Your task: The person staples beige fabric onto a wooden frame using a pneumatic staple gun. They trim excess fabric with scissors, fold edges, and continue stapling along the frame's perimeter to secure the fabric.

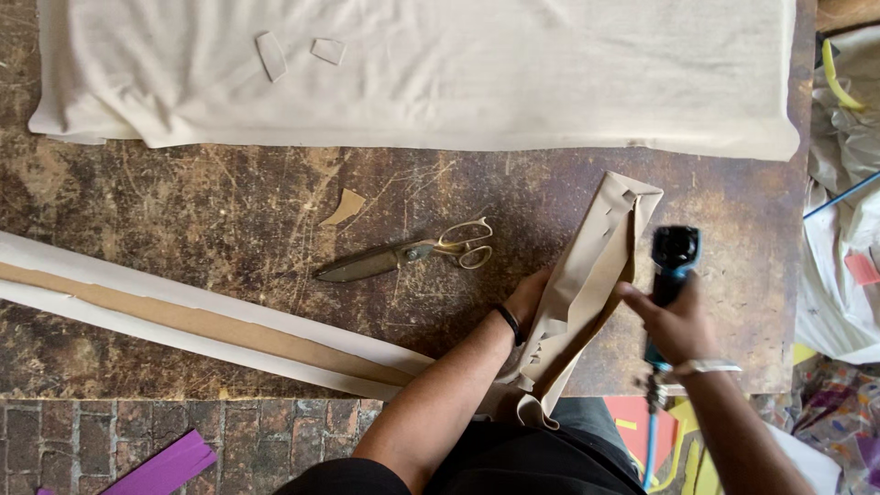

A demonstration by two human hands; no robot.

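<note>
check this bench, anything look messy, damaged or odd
Small offcuts lie loose: two on the cream fabric at and, one tan scrap on the badly scratched wooden bench near the open scissors. The tan piece under the left hand has ragged, notched edges.

There is one view only, from a camera on the person's head, looking almost straight down on a worn wooden table (229,211) from close above, so no second view overlaps it. The fingers (632,293) sit low and right of centre, the tabletop stretching away beyond them and brick floor (110,431) showing nearer than them.
</note>
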